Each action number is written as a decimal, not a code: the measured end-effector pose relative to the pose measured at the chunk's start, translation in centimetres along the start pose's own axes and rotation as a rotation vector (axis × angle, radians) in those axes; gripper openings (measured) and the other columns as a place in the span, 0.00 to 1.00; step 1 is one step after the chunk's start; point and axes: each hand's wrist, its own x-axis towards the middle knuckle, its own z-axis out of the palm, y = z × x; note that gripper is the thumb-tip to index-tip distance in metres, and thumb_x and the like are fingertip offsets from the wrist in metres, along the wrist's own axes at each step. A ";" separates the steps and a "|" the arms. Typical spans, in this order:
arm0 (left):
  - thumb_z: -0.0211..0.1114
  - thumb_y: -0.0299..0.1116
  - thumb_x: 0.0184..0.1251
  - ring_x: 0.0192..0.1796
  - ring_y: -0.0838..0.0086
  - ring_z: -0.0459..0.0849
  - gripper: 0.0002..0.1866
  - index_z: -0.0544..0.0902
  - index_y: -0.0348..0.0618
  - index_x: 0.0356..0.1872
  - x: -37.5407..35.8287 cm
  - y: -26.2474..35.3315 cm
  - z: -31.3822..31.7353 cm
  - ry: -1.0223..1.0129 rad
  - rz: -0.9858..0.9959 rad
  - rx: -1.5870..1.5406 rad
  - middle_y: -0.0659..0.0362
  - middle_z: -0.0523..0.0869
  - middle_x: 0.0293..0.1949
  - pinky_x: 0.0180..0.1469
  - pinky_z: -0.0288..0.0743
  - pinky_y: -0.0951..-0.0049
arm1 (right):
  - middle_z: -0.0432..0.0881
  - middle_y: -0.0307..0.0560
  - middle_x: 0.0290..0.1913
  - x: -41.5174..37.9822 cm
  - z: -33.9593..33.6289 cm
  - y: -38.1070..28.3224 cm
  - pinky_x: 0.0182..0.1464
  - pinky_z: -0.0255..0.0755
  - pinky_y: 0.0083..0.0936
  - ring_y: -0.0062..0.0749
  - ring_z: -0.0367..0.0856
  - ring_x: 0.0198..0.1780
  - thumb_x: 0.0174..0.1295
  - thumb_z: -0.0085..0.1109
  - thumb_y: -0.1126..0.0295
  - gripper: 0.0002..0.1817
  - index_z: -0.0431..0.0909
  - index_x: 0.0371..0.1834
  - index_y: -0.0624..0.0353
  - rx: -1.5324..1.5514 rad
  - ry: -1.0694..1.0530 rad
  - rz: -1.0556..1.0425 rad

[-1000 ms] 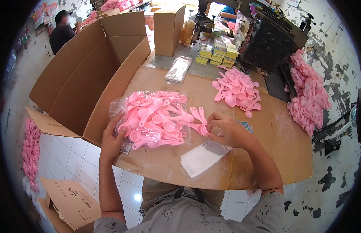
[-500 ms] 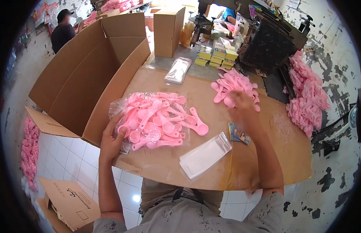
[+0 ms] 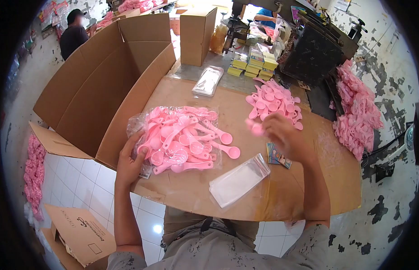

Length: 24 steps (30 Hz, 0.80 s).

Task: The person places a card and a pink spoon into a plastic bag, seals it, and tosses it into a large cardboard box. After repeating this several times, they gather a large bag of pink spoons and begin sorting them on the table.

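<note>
Pink spoons fill a clear plastic bag (image 3: 178, 144) at the centre left, with a few lying at its right side. My left hand (image 3: 132, 155) holds the bag's left edge, thumb over the plastic. Just below the loose pile of pink spoons (image 3: 275, 99), my right hand (image 3: 281, 132) has its fingers closed on a pink spoon (image 3: 254, 128), blurred by motion. Small printed cards (image 3: 278, 155) lie under the right wrist. A stack of clear empty sleeves (image 3: 239, 180) rests near the front edge, and another clear stack (image 3: 208, 81) lies farther back.
A large open carton (image 3: 101, 90) stands left of the cardboard-covered table (image 3: 187, 193). Behind are an upright carton (image 3: 196, 38), stacks of yellow-edged cards (image 3: 252, 63) and a black machine (image 3: 311, 51). Pink bundles (image 3: 356, 110) hang at right. A person (image 3: 73, 36) is at back left.
My right hand has drawn back slightly from the loose pile, and a pink spoon now shows at its fingers. Spoons at the bag's right side have shifted. My left hand has stayed in place.
</note>
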 end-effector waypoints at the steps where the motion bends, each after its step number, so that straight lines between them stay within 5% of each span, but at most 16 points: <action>1: 0.70 0.36 0.77 0.74 0.61 0.79 0.27 0.79 0.38 0.73 0.0 0.0 0.0 -0.002 -0.001 -0.003 0.49 0.83 0.70 0.77 0.69 0.61 | 0.82 0.50 0.59 0.1 -0.9 0.3 0.63 0.74 0.42 0.45 0.80 0.62 0.65 0.67 0.81 0.12 0.83 0.51 0.60 -0.060 0.039 0.072; 4: 0.70 0.36 0.77 0.74 0.62 0.79 0.27 0.79 0.38 0.73 0.0 -0.1 -0.1 -0.012 -0.007 -0.004 0.49 0.83 0.71 0.77 0.69 0.62 | 0.82 0.51 0.63 0.7 -1.3 2.4 0.67 0.73 0.46 0.47 0.80 0.66 0.68 0.64 0.79 0.13 0.83 0.54 0.59 -0.612 0.311 0.047; 9: 0.70 0.36 0.78 0.74 0.62 0.79 0.27 0.79 0.38 0.73 0.0 0.1 -0.1 -0.014 0.002 -0.004 0.49 0.83 0.71 0.77 0.69 0.62 | 0.79 0.50 0.71 0.5 5.1 1.6 0.73 0.71 0.45 0.52 0.77 0.71 0.68 0.65 0.73 0.18 0.84 0.61 0.56 -0.249 -0.064 -0.129; 15: 0.70 0.36 0.77 0.74 0.61 0.79 0.27 0.79 0.39 0.73 0.0 -0.2 -0.1 -0.005 -0.002 0.005 0.50 0.83 0.71 0.77 0.69 0.61 | 0.80 0.50 0.64 1.5 10.4 -0.3 0.69 0.73 0.42 0.50 0.79 0.67 0.67 0.65 0.74 0.15 0.85 0.57 0.59 -0.088 -0.133 -0.008; 18: 0.70 0.36 0.77 0.74 0.61 0.79 0.27 0.79 0.39 0.73 0.0 -0.5 -0.2 -0.003 -0.004 0.022 0.50 0.84 0.70 0.77 0.70 0.61 | 0.81 0.51 0.57 1.3 9.4 0.2 0.62 0.76 0.41 0.50 0.82 0.59 0.66 0.64 0.77 0.13 0.85 0.53 0.61 -0.129 -0.111 -0.107; 24: 0.70 0.36 0.77 0.74 0.60 0.79 0.27 0.79 0.39 0.73 0.1 -0.3 -0.2 -0.006 -0.004 0.018 0.50 0.83 0.71 0.77 0.69 0.61 | 0.81 0.51 0.53 1.1 3.7 2.0 0.53 0.79 0.34 0.46 0.85 0.48 0.65 0.66 0.77 0.10 0.84 0.50 0.61 -0.056 -0.183 0.161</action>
